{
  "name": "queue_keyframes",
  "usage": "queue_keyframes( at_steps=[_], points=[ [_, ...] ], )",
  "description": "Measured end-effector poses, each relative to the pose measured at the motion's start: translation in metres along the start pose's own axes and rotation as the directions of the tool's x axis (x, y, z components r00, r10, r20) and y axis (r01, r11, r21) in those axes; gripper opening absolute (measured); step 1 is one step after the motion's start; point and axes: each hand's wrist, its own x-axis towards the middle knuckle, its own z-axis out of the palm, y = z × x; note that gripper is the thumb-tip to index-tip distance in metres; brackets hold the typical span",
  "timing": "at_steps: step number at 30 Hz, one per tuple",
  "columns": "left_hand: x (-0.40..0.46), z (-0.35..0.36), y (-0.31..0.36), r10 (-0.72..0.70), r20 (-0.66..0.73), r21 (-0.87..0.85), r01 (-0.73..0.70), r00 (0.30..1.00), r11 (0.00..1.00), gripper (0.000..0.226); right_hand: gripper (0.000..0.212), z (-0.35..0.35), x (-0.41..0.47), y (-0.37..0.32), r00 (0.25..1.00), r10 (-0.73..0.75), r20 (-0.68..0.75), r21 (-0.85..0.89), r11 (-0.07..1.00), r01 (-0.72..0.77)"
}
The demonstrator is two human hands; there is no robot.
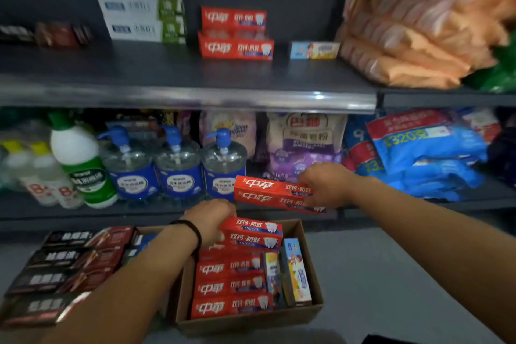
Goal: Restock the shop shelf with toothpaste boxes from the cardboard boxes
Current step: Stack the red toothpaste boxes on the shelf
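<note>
Up front, the right hand curls its fingers round the right end of two stacked red toothpaste boxes, long axis level and running left to right, held above the cardboard box. Lower, the left hand grips another red pair at its left end, just over the rows packed inside. Overhead, the upper shelf has bare room beside its red stack.

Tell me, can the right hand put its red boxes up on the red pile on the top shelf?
Probably yes. The right hand holds two red boxes in the open, below the top shelf. Nothing blocks the way up to the red pile, with open space above it.
</note>
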Motion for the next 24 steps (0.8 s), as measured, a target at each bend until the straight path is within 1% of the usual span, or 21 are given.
queue_keyframes(
  at_steps=[3,7,10,12,15,19,24],
  points=[
    [-0.021,-0.047,0.003,0.006,-0.092,0.019,-0.004,0.996,1.000,0.040,0.035,-0.045,-0.020,0.006,0.999,0.023,-0.037,0.008,1.000,-0.023],
    [-0.044,-0.109,0.003,0.052,-0.199,0.101,-0.032,0.979,0.994,0.046,0.027,-0.097,-0.038,0.016,0.989,0.050,-0.141,0.003,0.999,-0.050],
    [-0.054,-0.149,0.000,0.073,-0.260,0.134,-0.040,0.963,0.990,0.046,0.032,-0.132,-0.040,0.024,0.976,0.080,-0.201,0.023,0.997,-0.076],
    [-0.055,-0.171,-0.004,0.071,-0.298,0.123,-0.036,0.952,0.992,0.044,0.035,-0.154,-0.036,0.029,0.969,0.097,-0.228,0.027,0.995,-0.093],
    [-0.051,-0.201,-0.014,0.051,-0.323,0.093,-0.022,0.945,0.995,0.041,0.034,-0.182,-0.019,0.036,0.959,0.101,-0.265,0.008,0.995,-0.103],
    [-0.036,-0.236,-0.031,0.052,-0.347,0.131,-0.006,0.936,0.991,0.042,0.034,-0.212,0.016,0.046,0.956,0.123,-0.267,-0.004,0.992,-0.129],
    [-0.008,-0.264,-0.058,0.037,-0.376,0.128,0.012,0.926,0.992,0.042,0.037,-0.230,0.074,0.057,0.952,0.155,-0.263,0.059,0.988,-0.144]
  ],
)
